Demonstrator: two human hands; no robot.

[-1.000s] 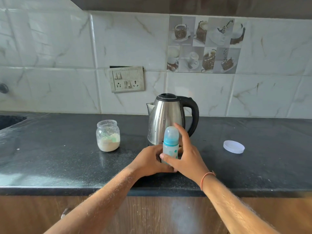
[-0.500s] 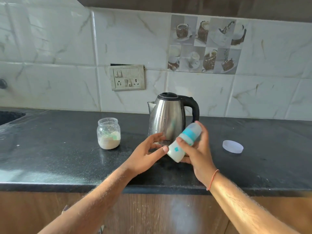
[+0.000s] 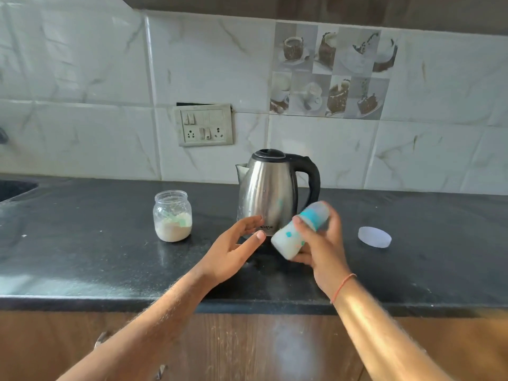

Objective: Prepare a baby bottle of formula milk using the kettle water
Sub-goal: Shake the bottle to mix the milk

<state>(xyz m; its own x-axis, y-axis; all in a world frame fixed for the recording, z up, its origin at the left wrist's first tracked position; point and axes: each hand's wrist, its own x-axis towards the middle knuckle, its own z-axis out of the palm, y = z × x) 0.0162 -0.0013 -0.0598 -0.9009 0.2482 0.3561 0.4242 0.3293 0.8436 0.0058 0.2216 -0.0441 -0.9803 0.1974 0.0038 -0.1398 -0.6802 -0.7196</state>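
Compared with half a second ago, little differs: the baby bottle (image 3: 298,232) is still tilted, cap end up and to the right, base down-left, clear of the table (image 3: 82,257). It sits a touch lower in front of the kettle (image 3: 270,193), slightly blurred. The right hand (image 3: 321,248) holds it, fingers (image 3: 298,225) clenched round its middle. The left hand (image 3: 233,248) remains released, palm facing the bottle, its thumb tip near the bottle's base but apart from it.

The formula jar (image 3: 172,215) stands open to the left, well apart from the hands, and the jar lid (image 3: 374,237) lies flat to the right — both where they were. Bare table stretches on both sides and toward the front edge; a sink corner (image 3: 13,188) cuts in at far left.
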